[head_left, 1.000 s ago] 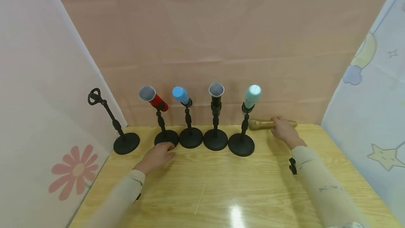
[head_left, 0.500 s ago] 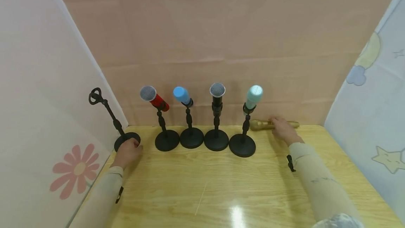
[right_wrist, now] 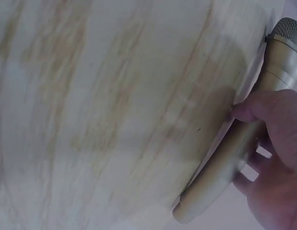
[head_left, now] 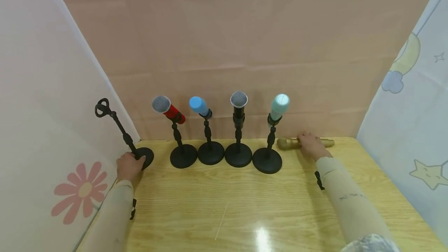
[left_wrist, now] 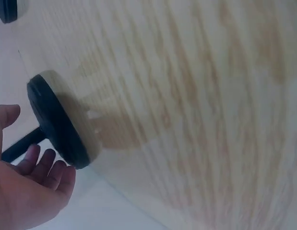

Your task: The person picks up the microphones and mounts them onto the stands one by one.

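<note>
At the table's left end stands a black microphone stand [head_left: 145, 157] with an open ring clip at its top. My left hand [head_left: 128, 167] is around the foot of its pole. In the left wrist view, thumb and loosely bent fingers lie apart on either side of the pole [left_wrist: 24, 143], just above the round base [left_wrist: 57, 124]. On the right, my right hand [head_left: 311, 146] grips a gold microphone [head_left: 288, 143] around its middle. The microphone lies along the back edge; its mesh head shows in the right wrist view beyond the thumb [right_wrist: 256, 106].
Between the hands, a row of stands holds a red microphone [head_left: 171, 111], a blue microphone [head_left: 199, 105], a black microphone [head_left: 239, 108] and a mint-green microphone [head_left: 279, 106]. Their round bases stand close together near the back edge of the wooden table [head_left: 196, 205]. Cloth walls surround it.
My left hand has moved left from the red microphone's stand to the leftmost stand, then around the foot of its pole. The right hand stays on the gold microphone, which has shifted slightly.
</note>
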`<state>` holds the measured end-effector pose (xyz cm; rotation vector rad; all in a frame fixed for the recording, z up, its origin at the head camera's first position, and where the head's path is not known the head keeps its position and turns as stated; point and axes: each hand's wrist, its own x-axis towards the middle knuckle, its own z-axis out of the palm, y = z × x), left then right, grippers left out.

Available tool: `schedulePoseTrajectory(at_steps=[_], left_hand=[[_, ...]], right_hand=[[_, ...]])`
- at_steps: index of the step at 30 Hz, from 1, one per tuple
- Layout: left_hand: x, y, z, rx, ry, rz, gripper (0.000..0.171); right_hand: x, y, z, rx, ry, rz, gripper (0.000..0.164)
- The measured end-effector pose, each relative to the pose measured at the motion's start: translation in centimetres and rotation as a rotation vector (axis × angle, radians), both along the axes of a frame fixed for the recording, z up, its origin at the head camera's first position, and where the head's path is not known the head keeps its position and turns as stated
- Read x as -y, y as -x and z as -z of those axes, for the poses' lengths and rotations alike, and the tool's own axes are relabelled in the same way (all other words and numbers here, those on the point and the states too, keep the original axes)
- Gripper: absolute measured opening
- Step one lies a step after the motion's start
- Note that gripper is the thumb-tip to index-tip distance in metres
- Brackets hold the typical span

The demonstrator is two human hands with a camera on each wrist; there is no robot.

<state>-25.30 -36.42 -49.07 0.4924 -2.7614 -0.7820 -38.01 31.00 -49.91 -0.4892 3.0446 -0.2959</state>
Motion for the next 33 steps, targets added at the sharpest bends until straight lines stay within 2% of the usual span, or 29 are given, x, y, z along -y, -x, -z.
schedulePoseTrajectory(at_steps=[5, 10, 14, 17, 25, 33], left_hand=[[1.1, 0.5, 1.0, -0.005, -0.047, -0.011, 0.059], [1.5, 0.4, 1.7, -0.006, -0.036, 0.016, 0.056], [1.5, 0.6, 1.5, 0.003, 0.052, 0.095, 0.059], [1.4, 0.4, 1.4, 0.026, 0.1, 0.124, 0.064], [1.2, -0.4, 1.1, 0.084, 0.111, 0.201, 0.068], [0.6, -2.2, 0.3, 0.084, 0.126, 0.3, 0.064]], right_hand=[[0.3, 0.0, -0.1, -0.001, -0.002, -0.018, 0.018], [0.4, 0.2, 0.1, 0.009, 0.062, -0.028, 0.025], [0.3, -0.4, -0.5, 0.03, 0.172, -0.005, 0.028], [0.3, -0.9, -1.1, 0.023, 0.233, -0.004, 0.029], [0.5, -2.9, -2.2, -0.034, 0.376, -0.011, 0.032], [1.3, -4.7, -3.1, -0.132, 0.482, 0.011, 0.03]])
